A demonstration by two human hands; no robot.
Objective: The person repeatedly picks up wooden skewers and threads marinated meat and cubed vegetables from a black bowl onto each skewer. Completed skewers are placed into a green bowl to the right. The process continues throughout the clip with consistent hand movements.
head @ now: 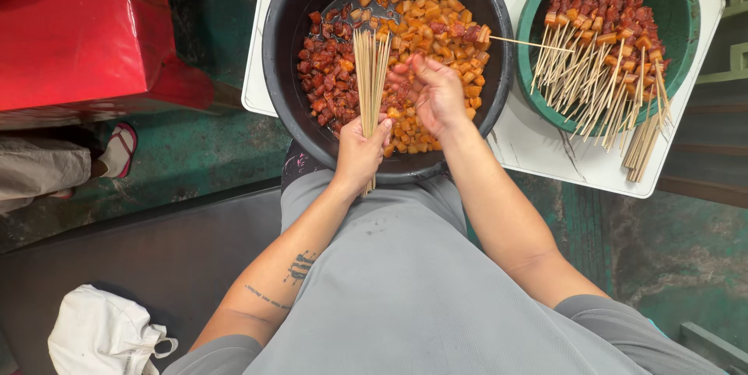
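My left hand (360,153) grips a bundle of bare bamboo skewers (370,71) upright over a large black basin (290,71). The basin holds cubed marinated meat (436,24), dark red pieces on the left and paler orange pieces on the right. My right hand (432,94) is down in the basin with fingers curled on pieces of meat near the skewer bundle. One skewer (518,43) lies across the basin's right rim. A green basin (678,1) to the right holds several finished meat skewers (600,40), sticks fanned toward me.
Both basins rest on a white table (538,149). A red box (78,24) stands at the upper left, with another person's sandalled foot (118,150) below it. A white cloth bag (101,336) lies at the lower left on a dark bench.
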